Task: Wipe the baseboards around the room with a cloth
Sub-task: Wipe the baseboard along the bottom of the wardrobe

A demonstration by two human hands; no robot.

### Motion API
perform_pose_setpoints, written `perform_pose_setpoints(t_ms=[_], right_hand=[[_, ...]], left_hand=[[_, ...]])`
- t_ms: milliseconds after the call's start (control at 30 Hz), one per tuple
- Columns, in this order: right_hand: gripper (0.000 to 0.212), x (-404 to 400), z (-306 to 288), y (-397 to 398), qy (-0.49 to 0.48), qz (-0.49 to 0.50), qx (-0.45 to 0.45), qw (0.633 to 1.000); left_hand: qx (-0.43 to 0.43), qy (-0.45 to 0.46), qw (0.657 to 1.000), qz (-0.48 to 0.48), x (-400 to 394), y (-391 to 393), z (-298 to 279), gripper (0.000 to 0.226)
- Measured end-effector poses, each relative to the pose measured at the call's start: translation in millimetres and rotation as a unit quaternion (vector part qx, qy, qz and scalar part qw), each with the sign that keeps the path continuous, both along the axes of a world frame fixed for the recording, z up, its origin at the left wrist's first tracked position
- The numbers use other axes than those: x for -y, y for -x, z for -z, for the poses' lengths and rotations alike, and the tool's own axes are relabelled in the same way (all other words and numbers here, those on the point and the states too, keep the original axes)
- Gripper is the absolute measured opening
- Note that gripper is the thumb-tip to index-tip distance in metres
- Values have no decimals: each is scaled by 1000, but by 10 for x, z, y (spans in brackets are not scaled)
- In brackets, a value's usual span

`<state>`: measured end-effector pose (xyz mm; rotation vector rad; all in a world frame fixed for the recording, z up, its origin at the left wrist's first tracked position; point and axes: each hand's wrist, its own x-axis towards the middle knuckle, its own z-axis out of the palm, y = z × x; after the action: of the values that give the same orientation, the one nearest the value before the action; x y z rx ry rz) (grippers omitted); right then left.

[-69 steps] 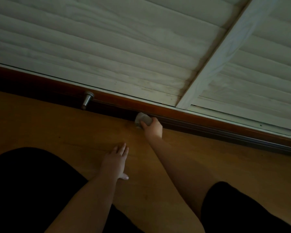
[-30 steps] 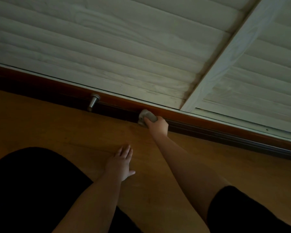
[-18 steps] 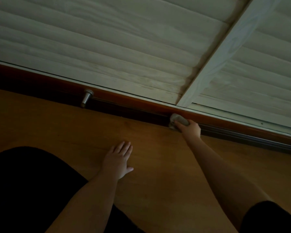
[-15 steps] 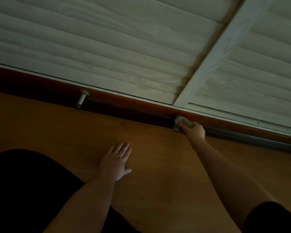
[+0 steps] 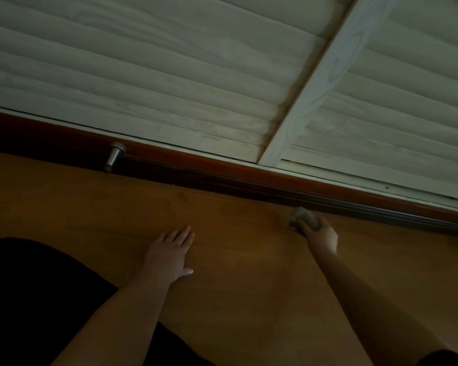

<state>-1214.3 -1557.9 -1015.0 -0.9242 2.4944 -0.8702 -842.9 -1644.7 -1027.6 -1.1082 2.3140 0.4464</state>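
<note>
A dark reddish-brown baseboard runs along the bottom of the white slatted wall panels, from upper left down to the right edge. My right hand grips a small bunched grey cloth and holds it against the foot of the baseboard, where it meets the wooden floor. My left hand lies flat on the floor with its fingers spread, well left of the cloth and away from the baseboard.
A metal door stopper sticks out of the baseboard at the left. A white vertical strip splits the wall panels. My dark-clothed knees fill the lower left and lower right corner. The room is dim.
My right hand has slid the cloth to the right along the baseboard, from near the door stopper to past the white strip. My left hand has stayed flat on the floor.
</note>
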Motion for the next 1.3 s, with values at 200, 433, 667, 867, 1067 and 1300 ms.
perform_pose_setpoints(t_ms=[200,433,667,867,1067,1300], right_hand=[[29,-118,177,-662,90,-67,34,993],[44,-1250,339,53,40,78,-41,995],[58,-2263,655,184,-47,108,-70,991],[62,-2232,654,191,-31,58,-99,993],[64,-2225,692,196,-33,38,-129,990],[58,-2219,738,213,-38,41,-138,989]], left_hand=[[-16,7,1000,8,22,-59,55,83],[-41,-3,998,45,49,27,131,81],[-37,-5,992,118,-10,239,132,85],[-33,-3,987,156,-36,713,143,102],[-64,-9,975,214,28,1574,216,119],[-4,-43,970,240,100,2191,361,139]])
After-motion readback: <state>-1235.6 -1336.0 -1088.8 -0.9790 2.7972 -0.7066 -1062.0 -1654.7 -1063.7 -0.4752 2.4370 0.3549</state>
